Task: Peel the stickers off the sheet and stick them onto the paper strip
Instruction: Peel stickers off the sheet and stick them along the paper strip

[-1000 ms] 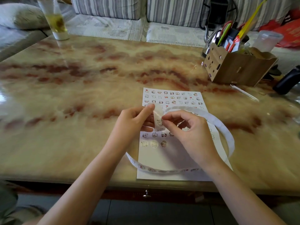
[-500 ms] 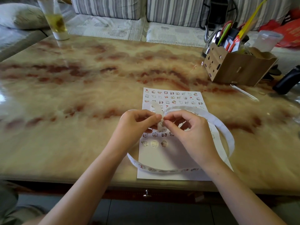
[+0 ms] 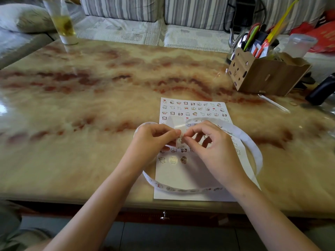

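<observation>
While the left hand (image 3: 154, 140) pinches the strip (image 3: 253, 151) over the sheet (image 3: 181, 178), the right hand (image 3: 213, 149) pinches a sticker (image 3: 181, 139) on; best rubbed flat, edges down.

Bright daylight, glare on the table (image 3: 76, 109), wide-angle edges bent

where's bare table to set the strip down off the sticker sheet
Widest bare table lies left of the sticker sheet, from the glass to the near edge. Smaller patch between sheet and wooden box. Crowded around the box, far right.
</observation>
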Motion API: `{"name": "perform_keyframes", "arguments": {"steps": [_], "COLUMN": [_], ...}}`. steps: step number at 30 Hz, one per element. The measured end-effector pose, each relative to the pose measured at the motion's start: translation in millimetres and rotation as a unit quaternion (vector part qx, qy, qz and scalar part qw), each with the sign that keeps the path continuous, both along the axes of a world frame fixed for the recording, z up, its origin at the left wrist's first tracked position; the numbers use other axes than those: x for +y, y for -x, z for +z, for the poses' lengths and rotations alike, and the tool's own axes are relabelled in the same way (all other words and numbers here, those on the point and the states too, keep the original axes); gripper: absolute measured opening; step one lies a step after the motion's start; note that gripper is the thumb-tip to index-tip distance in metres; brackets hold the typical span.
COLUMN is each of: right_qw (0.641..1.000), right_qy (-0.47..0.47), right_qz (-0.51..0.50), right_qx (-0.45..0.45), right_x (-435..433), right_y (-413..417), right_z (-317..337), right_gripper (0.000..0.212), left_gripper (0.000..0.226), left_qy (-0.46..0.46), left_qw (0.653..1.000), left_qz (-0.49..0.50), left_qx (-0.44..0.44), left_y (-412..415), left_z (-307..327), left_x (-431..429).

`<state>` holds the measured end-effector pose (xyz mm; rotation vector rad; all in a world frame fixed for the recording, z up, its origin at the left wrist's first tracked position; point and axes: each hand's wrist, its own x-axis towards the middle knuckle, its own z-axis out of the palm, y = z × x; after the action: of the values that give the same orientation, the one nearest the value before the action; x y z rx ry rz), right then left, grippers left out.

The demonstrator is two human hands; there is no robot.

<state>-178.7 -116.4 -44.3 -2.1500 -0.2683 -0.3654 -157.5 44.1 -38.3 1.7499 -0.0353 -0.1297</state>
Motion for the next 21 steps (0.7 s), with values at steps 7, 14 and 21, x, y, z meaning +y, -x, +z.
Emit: {"name": "perform_keyframes", "arguments": {"steps": [7,14,21], "right_qw": [0.990,0.996,0.950], "right_qy": [0.107,-0.072,-0.100], "right_qz": [0.029,0.037,-0.004], "right_qx": [-0.087,0.049,0.295], "right_x": [-4,-10,-33], "right_y": [1,8,-1], "right_z": [-5,11,11], "right_gripper": [0.010,0.004,0.007], "left_gripper": [0.018,0.020,0.022], "left_qy": [0.002,-0.036,-0.097], "left_qw": [1.000,0.999,0.995], "left_qz": [0.007,0.024,0.022], "left_qx": [0.014,0.001,-0.017], "left_y": [-2,-4,-8], "left_z": [-3,-8,-14], "left_x": [1,3,4]}}
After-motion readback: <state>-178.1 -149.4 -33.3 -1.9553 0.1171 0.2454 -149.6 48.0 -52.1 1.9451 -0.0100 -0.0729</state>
